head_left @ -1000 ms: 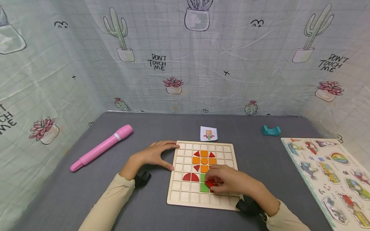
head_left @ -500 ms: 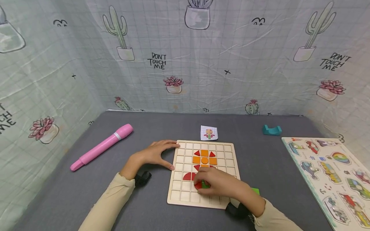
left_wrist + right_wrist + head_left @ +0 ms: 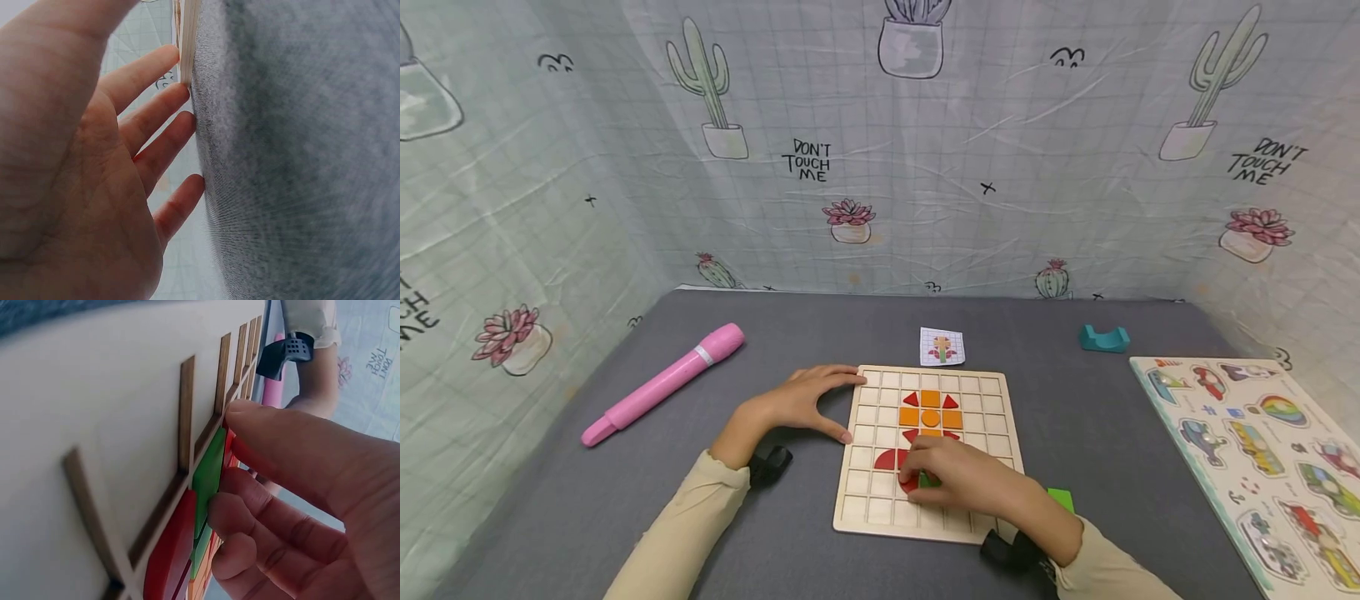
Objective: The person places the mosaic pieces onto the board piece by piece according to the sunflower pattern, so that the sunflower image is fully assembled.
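A wooden grid board (image 3: 992,417) lies on the grey table, with an orange and red flower pattern (image 3: 930,412) and a red semicircle (image 3: 886,458) set in it. My right hand (image 3: 917,477) is over the board's lower middle and pinches a red piece (image 3: 910,483) beside a green square (image 3: 931,481). In the right wrist view the thumb and fingertips (image 3: 244,419) press at the green square (image 3: 209,475) in its cell, with red pieces (image 3: 169,550) next to it. My left hand (image 3: 848,407) rests with straight fingers (image 3: 150,106) against the board's left edge (image 3: 186,37).
A loose green piece (image 3: 1061,498) lies on the table right of the board. A small pattern card (image 3: 942,346) and a teal block (image 3: 1103,338) lie behind it. A pink marker (image 3: 662,383) lies at the left, a vehicle puzzle board (image 3: 1262,450) at the right. Printed cloth walls surround the table.
My right hand has carried the red piece leftward across the board to the green square, uncovering the loose green piece on the table. My left hand has stayed put.
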`<action>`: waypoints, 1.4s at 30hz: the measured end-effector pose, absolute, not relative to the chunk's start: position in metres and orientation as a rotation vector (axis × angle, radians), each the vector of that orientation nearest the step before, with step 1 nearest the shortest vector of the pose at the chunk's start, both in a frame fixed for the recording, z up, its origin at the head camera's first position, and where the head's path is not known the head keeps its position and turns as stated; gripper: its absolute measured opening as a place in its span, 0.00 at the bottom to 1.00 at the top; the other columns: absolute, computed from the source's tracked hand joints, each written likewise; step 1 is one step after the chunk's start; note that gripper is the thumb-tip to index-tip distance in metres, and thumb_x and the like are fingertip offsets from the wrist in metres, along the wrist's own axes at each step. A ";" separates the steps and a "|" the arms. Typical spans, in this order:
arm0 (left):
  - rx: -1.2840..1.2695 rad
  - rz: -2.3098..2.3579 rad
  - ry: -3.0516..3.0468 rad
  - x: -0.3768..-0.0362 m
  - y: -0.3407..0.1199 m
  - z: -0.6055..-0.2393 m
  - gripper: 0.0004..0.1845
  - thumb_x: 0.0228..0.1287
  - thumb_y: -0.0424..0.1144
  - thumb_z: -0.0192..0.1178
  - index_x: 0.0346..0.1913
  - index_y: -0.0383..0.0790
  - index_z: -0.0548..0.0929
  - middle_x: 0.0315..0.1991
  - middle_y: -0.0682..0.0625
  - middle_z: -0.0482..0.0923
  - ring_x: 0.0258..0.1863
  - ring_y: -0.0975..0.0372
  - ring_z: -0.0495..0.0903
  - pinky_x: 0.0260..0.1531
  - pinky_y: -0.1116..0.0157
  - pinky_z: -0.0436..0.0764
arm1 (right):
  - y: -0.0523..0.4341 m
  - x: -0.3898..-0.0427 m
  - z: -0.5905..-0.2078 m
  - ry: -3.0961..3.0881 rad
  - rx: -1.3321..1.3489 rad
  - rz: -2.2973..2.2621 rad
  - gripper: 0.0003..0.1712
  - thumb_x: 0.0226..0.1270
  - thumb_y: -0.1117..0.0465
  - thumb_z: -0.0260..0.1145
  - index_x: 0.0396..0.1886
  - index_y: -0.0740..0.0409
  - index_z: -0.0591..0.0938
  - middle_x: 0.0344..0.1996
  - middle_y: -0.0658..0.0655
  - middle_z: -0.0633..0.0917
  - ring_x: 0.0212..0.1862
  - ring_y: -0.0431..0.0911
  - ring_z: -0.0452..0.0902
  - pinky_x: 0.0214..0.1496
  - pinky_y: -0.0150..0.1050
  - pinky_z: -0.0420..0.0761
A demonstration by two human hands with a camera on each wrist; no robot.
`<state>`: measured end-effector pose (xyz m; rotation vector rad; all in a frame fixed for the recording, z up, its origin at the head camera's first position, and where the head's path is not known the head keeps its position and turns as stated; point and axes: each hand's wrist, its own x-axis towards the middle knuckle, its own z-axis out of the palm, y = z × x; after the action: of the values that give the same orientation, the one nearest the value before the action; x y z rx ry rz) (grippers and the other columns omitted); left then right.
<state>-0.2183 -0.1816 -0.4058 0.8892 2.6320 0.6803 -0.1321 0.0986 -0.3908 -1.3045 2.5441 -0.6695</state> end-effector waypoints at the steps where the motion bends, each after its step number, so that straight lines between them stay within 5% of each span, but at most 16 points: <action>1: 0.889 0.683 2.628 -0.218 -0.181 -0.405 0.47 0.49 0.59 0.73 0.72 0.51 0.67 0.73 0.47 0.60 0.72 0.51 0.57 0.66 0.41 0.51 | 0.099 -0.132 -0.391 2.545 -1.307 -0.671 0.03 0.62 0.63 0.71 0.35 0.55 0.86 0.31 0.45 0.79 0.31 0.35 0.68 0.34 0.24 0.71; 31: 0.908 0.692 2.635 -0.217 -0.181 -0.405 0.47 0.48 0.58 0.74 0.71 0.49 0.68 0.72 0.46 0.61 0.72 0.49 0.58 0.66 0.40 0.51 | 0.204 -0.124 -0.390 2.417 -1.245 -0.940 0.02 0.66 0.59 0.68 0.37 0.50 0.84 0.31 0.41 0.77 0.30 0.30 0.69 0.30 0.27 0.74; 42: 0.908 0.703 2.631 -0.216 -0.181 -0.406 0.47 0.48 0.58 0.74 0.71 0.48 0.68 0.72 0.46 0.61 0.72 0.50 0.58 0.65 0.41 0.52 | 0.245 -0.126 -0.391 2.408 -1.128 -0.885 0.17 0.59 0.59 0.74 0.46 0.54 0.79 0.35 0.43 0.76 0.32 0.32 0.69 0.30 0.30 0.74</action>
<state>-0.2163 -0.1812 -0.4057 0.9083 2.6306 0.7032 -0.1255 0.2454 -0.3910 -1.1281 2.4082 -0.8848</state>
